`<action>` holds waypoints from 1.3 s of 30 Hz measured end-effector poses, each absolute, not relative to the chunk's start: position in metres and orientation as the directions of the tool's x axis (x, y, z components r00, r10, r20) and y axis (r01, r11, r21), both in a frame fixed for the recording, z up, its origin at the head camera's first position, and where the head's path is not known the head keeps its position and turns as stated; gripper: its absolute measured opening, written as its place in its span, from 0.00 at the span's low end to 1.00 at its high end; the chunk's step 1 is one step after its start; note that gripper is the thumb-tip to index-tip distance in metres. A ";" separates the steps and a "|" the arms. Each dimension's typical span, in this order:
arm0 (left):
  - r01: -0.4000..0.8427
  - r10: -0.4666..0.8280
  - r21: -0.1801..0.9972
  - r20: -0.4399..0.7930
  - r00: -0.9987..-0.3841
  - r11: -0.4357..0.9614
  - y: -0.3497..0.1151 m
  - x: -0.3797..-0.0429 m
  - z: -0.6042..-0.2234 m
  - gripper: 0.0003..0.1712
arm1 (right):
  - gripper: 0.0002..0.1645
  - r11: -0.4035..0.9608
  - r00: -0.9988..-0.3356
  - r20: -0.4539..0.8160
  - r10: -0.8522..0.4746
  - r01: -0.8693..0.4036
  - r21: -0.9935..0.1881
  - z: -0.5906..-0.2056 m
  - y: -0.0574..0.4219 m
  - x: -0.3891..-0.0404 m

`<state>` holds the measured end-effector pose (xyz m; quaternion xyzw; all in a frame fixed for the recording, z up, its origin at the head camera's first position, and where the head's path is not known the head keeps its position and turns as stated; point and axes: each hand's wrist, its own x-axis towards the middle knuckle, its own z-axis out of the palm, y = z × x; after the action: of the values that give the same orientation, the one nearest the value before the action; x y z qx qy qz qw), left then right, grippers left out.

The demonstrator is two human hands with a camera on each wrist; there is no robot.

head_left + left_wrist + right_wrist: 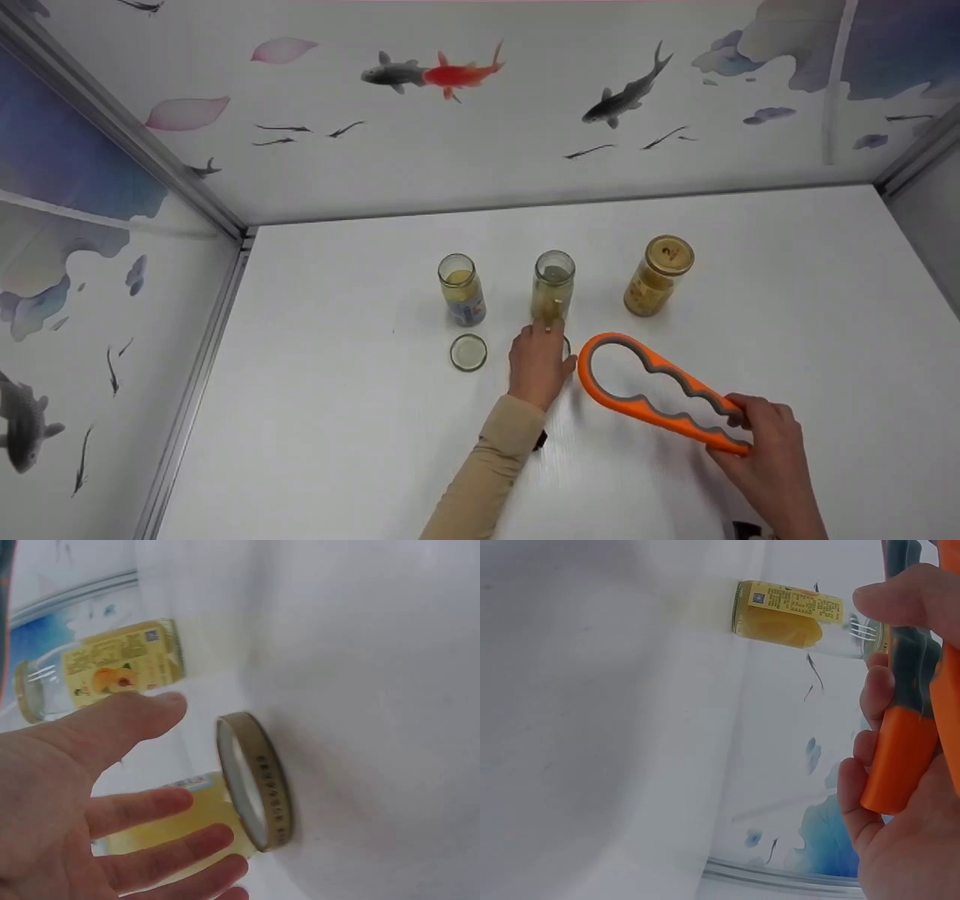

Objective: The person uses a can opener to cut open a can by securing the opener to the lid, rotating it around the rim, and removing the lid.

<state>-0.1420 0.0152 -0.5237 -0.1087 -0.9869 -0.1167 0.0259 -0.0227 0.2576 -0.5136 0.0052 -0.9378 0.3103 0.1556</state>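
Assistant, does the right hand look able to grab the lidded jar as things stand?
Probably not: the right hand already grips the orange tool. Otherwise, nothing seems to stand directly against the lidded jar.

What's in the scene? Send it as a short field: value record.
left hand: fingers and thumb apart, near a round gold metal lid; contact unclear
right hand: holds an orange-and-grey looped jar opener
left clear glass jar: upright, uncapped
middle clear glass jar: upright, uncapped
right clear glass jar: upright, gold lid on
other round lid: on white table, before left jar
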 end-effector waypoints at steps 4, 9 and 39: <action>0.209 0.198 0.250 0.072 -0.978 0.945 0.018 -0.139 -0.513 0.24 | 0.34 0.812 -0.958 0.264 0.116 -0.062 -0.581 -0.515 0.259 -0.020; 0.265 0.248 0.237 0.099 -0.964 0.935 0.025 -0.137 -0.501 0.23 | 0.34 0.807 -0.959 0.237 0.154 -0.016 -0.590 -0.516 0.263 -0.016; 0.204 0.309 0.597 -0.077 -0.948 0.776 0.073 -0.183 -0.510 0.33 | 0.30 0.769 -0.908 0.185 0.377 0.195 -0.608 -0.515 0.290 -0.016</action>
<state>-0.1831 0.0727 -0.5102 -0.1367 -0.9383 -0.3058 -0.0856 -0.0163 0.2900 -0.5153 -0.1540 -0.9286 0.3027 0.1497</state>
